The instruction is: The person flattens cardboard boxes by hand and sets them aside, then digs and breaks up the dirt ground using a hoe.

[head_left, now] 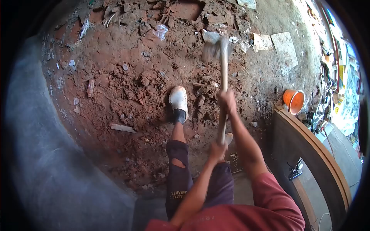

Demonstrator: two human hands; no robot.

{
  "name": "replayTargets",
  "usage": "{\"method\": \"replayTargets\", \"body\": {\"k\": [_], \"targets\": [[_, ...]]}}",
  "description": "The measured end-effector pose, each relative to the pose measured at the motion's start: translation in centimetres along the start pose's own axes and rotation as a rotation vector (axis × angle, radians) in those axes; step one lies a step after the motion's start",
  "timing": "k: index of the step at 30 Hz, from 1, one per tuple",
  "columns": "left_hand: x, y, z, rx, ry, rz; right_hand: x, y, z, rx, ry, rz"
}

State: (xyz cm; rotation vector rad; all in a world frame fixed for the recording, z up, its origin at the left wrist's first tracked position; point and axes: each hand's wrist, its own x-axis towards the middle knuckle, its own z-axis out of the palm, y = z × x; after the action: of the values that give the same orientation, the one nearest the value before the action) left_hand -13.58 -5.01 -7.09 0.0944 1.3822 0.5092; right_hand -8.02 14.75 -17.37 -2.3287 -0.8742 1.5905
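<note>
Seemingly part-done: red-brown soil clods [135, 92] around white shoe [178, 98]; flatter ground [266, 73] rightward unbroken; left hand [218, 152], right hand [227, 102] clasping pale wooden-handled tool [224, 75]

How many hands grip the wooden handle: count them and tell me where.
2. The right hand is about midway along the wooden handle; the left hand is at its end nearer the body. Neither is hidden.

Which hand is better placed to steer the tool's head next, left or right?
Right, probably. The right hand grips the wooden handle partway along, closer to the blurred head; the left hand holds near the opposite end, farther from it.
</note>
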Motion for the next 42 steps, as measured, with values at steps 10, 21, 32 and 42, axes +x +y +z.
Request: {"method": "replayTargets", "body": {"k": [10,21,32,42], "targets": [[-8.7,-7.0,2.0,0.169,0.086,0.04,-10.7,4.0,-6.2,0.153,-0.056,-0.081],[-8.4,-14.1,0.6,0.098,0.13,-0.444,-7.8,17.6,-1.8,-0.191,0.053,0.002],[0.1,-1.4,3.1,0.422,-0.027,0.194,-4.2,0.7,-10.8,0.308,0.097,-0.179],[-12.2,-12.7,-0.8,0.499,-0.045,-0.225,-14.4,15.5,-7.3,0.53,0.074,0.252]]}}
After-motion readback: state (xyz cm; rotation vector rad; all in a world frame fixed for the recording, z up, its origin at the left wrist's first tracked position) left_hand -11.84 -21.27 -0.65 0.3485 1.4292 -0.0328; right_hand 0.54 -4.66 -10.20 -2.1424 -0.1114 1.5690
